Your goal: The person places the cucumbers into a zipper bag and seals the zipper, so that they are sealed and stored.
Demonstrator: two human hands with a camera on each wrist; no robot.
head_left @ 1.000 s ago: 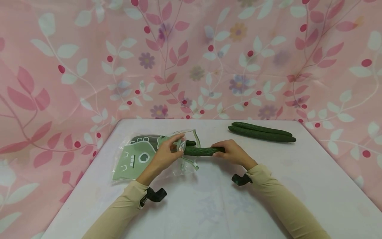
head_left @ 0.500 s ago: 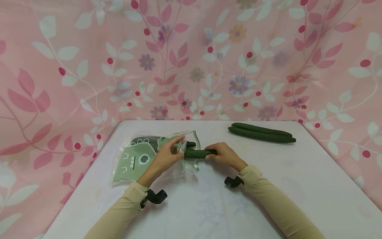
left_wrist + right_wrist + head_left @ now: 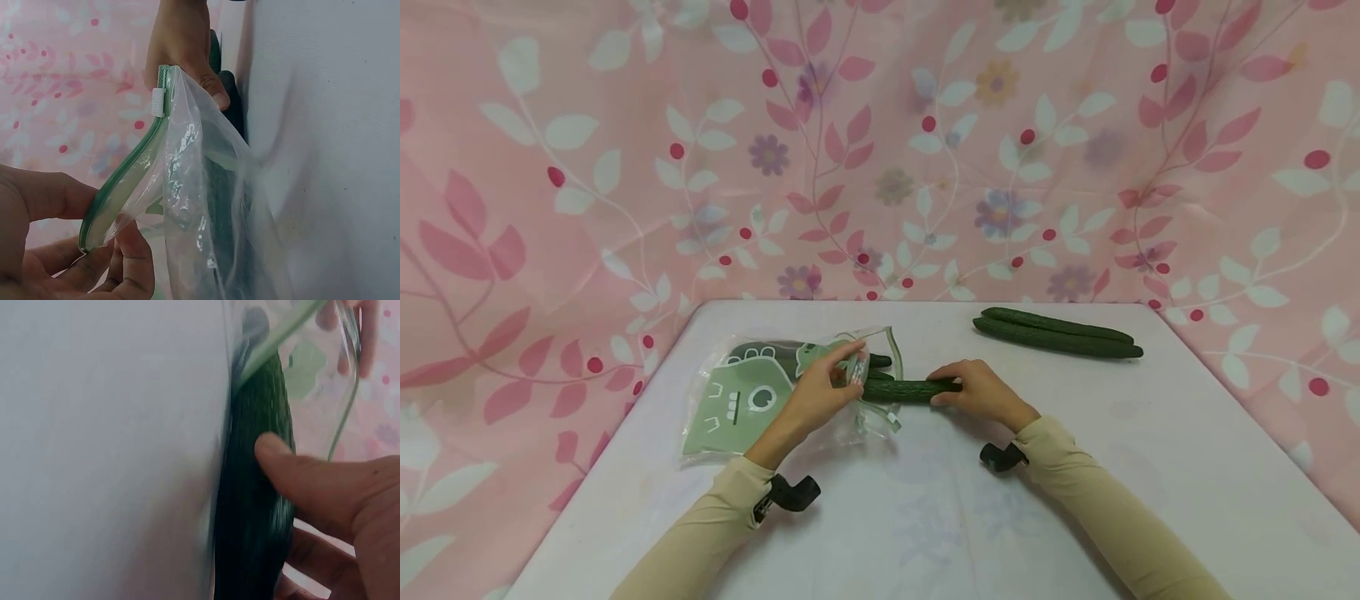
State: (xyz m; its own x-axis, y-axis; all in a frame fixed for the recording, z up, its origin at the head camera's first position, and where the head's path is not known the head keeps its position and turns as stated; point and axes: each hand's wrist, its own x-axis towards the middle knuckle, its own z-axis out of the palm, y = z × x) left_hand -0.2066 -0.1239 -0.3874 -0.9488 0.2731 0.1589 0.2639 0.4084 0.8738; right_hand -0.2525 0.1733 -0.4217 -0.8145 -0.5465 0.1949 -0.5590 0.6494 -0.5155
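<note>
A clear zip bag (image 3: 735, 417) with a green monster print lies on the left of the table. My left hand (image 3: 815, 396) pinches the rim of its mouth, holding it apart; the left wrist view shows the green zip strip (image 3: 125, 165) between thumb and fingers. My right hand (image 3: 988, 396) grips the outer end of a dark green cucumber (image 3: 902, 391), thumb on one side in the right wrist view. The cucumber's other end is inside the bag mouth. Another cucumber's tip (image 3: 880, 361) shows in the bag just behind it; the rest is hidden by print and hand.
Two more cucumbers (image 3: 1060, 336) lie side by side at the back right of the white table (image 3: 1075, 442). A white slider (image 3: 159, 102) sits on the zip strip. A pink floral curtain (image 3: 880, 150) hangs behind the table's far edge.
My right hand moved left with the cucumber, deeper into the bag, then came back a little to the right and nearer to me. The left hand has stayed almost still on the rim.
</note>
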